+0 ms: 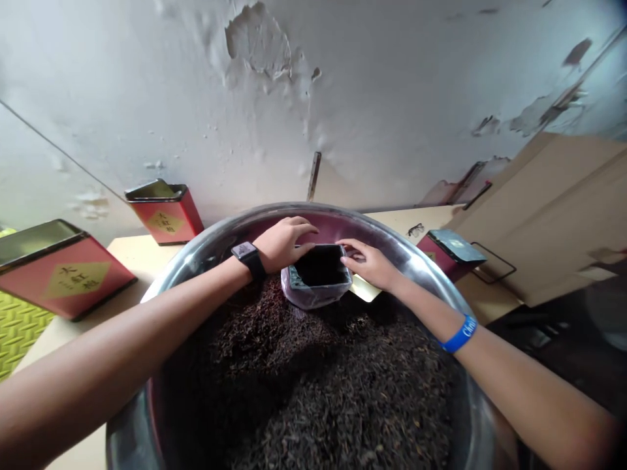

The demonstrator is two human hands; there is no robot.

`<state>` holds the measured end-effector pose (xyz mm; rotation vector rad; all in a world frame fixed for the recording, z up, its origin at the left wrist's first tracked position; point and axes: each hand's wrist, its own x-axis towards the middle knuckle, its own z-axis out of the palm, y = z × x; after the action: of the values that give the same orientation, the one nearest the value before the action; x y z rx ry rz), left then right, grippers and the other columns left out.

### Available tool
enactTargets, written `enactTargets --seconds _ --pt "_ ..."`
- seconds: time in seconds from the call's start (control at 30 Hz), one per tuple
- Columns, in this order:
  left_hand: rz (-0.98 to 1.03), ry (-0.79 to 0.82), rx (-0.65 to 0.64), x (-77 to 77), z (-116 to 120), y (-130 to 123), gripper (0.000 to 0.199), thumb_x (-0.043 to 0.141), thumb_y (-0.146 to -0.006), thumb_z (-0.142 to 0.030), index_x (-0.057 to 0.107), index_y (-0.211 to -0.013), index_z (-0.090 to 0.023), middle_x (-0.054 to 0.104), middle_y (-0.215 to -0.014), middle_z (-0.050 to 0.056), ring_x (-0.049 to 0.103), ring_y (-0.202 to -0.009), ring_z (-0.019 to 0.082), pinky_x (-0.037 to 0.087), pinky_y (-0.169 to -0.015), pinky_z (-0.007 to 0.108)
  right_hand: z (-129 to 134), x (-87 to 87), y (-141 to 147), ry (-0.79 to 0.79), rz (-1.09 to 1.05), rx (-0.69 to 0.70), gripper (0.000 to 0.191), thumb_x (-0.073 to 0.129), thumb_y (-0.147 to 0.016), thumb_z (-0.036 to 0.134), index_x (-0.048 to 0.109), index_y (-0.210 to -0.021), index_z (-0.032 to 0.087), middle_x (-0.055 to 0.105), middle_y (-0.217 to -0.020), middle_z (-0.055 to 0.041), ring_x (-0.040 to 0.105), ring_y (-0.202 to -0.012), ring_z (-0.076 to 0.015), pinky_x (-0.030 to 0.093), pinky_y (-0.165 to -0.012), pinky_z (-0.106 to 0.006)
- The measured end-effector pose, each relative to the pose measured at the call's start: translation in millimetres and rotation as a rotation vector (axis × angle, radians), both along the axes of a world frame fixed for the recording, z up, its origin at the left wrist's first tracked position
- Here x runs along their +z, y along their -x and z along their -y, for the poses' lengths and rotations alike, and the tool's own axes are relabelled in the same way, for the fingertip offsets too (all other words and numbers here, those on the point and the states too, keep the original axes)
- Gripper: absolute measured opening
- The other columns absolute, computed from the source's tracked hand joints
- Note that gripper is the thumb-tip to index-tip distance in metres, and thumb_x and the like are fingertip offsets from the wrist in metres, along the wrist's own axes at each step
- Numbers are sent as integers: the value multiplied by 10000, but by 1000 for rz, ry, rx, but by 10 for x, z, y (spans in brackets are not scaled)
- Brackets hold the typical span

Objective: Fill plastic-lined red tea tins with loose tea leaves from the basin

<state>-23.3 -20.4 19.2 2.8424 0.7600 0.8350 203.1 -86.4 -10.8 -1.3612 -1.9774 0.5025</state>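
Note:
A rectangular tin (318, 297) wrapped in clear plastic stands at the far side of a large metal basin (289, 207), its open top facing me and its inside dark. My left hand (288, 243) grips the tin's left rear rim, thumb along the edge. At the right rear corner, my right hand (366, 262) pinches the rim between thumb and fingers. Dark loose tea leaves (353, 391) fill the basin in front of the tin, with a browner heap (264, 326) to the left. A flat gold-coloured piece (365, 288) lies on the leaves just below my right hand.
Two red tins with yellow labels, a nearer tin (73, 277) and a farther tin (166, 219), stand left of the basin. To the right are another dark red tin (450, 253), eyeglasses (416, 230) and a large cardboard box (553, 215). A peeling wall (382, 117) rises behind.

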Motion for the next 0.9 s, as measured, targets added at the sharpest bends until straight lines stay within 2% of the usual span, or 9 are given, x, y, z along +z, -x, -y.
enactTargets --seconds 0.13,0.23,0.3,0.33,0.4,0.53,0.63,0.77,0.9 --pt "-167 218 28 -147 -119 5 367 426 -842 -324 534 -1160 -178 608 -1103 68 560 -981 179 410 -856 292 74 63 16 -81 65 -42 376 502 -782 221 497 -1157 198 588 -1022 -66 573 -872 -160 488 -779 -326" --pt "-210 248 31 -191 -147 4 336 380 -854 -298 593 -1091 -194 645 -1030 52 590 -898 173 420 -797 272 241 218 121 -352 131 -88 299 485 -805 201 539 -1098 182 582 -1001 -73 552 -895 -170 458 -821 -349" --pt "-202 241 31 -187 -154 12 333 386 -848 -303 610 -1075 -207 657 -1002 42 595 -876 168 420 -773 259 395 332 274 -470 197 55 216 468 -822 184 581 -1006 173 597 -952 -67 541 -914 -172 425 -861 -354" --pt "-200 246 26 -181 -157 17 332 391 -846 -311 613 -1074 -216 662 -988 36 597 -868 165 421 -765 253 478 376 375 -442 246 199 201 462 -831 193 589 -986 175 606 -923 -61 547 -894 -167 432 -840 -341" --pt "-193 262 14 -167 -164 29 335 397 -844 -329 615 -1077 -225 667 -975 29 599 -859 158 420 -761 244 640 413 603 -233 417 502 238 456 -851 283 590 -1018 179 615 -923 -58 559 -874 -168 448 -786 -316" --pt "-192 291 -14 -146 -169 45 346 421 -838 -367 621 -1072 -208 665 -989 34 597 -850 151 419 -752 234 865 286 1004 207 754 876 609 537 -711 578 513 -1183 194 578 -1073 -102 568 -909 -245 465 -687 -334" --pt "-196 316 -38 -128 -152 47 359 431 -835 -392 620 -1074 -202 665 -988 39 595 -835 146 416 -731 229 911 143 1139 318 924 993 734 570 -643 624 482 -1218 175 563 -1085 -145 582 -863 -286 451 -607 -338" --pt "-199 377 -67 -96 -127 38 371 433 -836 -424 630 -1058 -201 669 -974 34 596 -797 134 410 -685 216 859 91 1132 312 925 1034 537 533 -751 510 520 -1171 175 598 -1018 -119 601 -778 -234 411 -530 -283" --pt "-198 458 -61 -96 -156 31 408 387 -851 -471 629 -1059 -217 675 -952 22 598 -765 128 407 -652 215 758 191 1052 322 855 1051 360 541 -803 287 559 -1138 158 638 -960 -89 605 -801 -191 428 -588 -263"
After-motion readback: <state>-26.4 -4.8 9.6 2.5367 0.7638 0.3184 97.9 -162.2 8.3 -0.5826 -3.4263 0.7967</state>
